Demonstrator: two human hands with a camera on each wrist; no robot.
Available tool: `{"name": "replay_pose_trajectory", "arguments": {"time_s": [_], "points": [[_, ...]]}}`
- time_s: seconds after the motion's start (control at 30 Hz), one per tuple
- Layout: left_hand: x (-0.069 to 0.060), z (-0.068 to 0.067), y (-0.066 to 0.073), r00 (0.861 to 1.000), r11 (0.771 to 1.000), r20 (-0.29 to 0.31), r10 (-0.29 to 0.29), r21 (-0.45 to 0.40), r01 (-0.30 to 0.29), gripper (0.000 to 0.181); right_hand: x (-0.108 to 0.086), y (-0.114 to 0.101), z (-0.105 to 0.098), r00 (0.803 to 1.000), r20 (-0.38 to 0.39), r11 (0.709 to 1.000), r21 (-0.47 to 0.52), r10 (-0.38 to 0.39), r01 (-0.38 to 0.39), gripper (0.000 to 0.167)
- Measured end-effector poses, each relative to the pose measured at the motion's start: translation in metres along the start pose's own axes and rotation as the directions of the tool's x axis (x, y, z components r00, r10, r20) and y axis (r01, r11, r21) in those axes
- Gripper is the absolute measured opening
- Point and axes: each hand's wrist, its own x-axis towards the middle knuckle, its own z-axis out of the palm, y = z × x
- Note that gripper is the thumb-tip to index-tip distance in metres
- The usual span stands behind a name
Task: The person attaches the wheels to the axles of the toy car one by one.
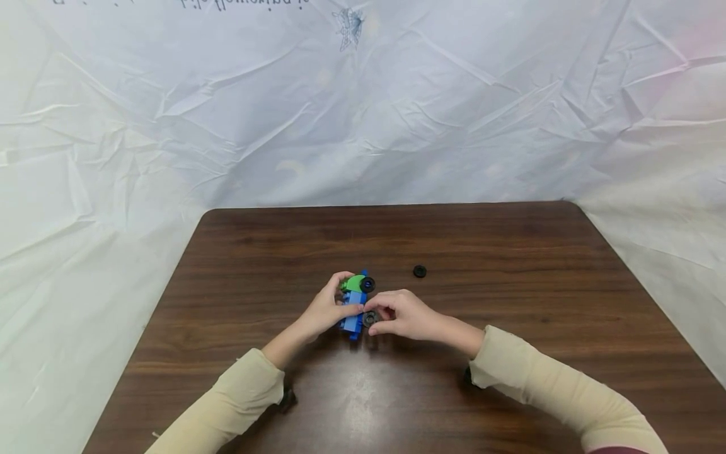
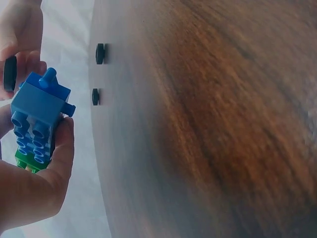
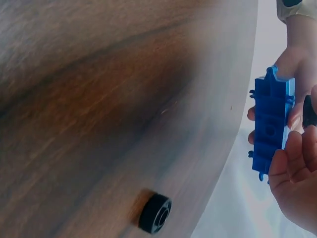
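Observation:
My left hand (image 1: 323,310) grips a toy block car (image 1: 351,321), thumb along its side. The car has a blue studded body, a green piece (image 1: 355,282) at its far end, and a fitted black wheel (image 1: 367,285). In the right wrist view, the blue underside (image 3: 270,116) shows side pegs. Between the fingertips of my right hand (image 1: 411,316) is a loose black wheel (image 1: 370,318), held close beside the car's near end. The left wrist view shows that wheel (image 2: 10,74) apart from the blue peg. Whether the wheel touches the car in the head view, I cannot tell.
Another black wheel (image 1: 420,271) lies flat on the brown wooden table (image 1: 482,246), beyond my right hand. Two wheels, one nearer (image 2: 100,53) and one smaller-looking (image 2: 95,96), appear on the table in the left wrist view. A pale wrinkled sheet (image 1: 363,157) hangs behind the table.

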Motion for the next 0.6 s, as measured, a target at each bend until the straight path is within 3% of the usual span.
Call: {"name": "replay_pose_trajectory", "arguments": {"time_s": [0.3, 0.6], "points": [[0.004, 0.001, -0.004, 1.0, 1.0, -0.011, 0.001, -0.02, -0.001, 0.057, 0.003, 0.0, 0.008, 0.999, -0.024, 1.0, -0.012, -0.026, 0.026, 0.032], [0.019, 0.002, -0.029, 0.999, 0.999, -0.048, 0.005, -0.035, -0.007, 0.058, 0.003, 0.0, 0.012, 0.994, -0.055, 0.995, -0.059, -0.089, 0.086, 0.031]]}}
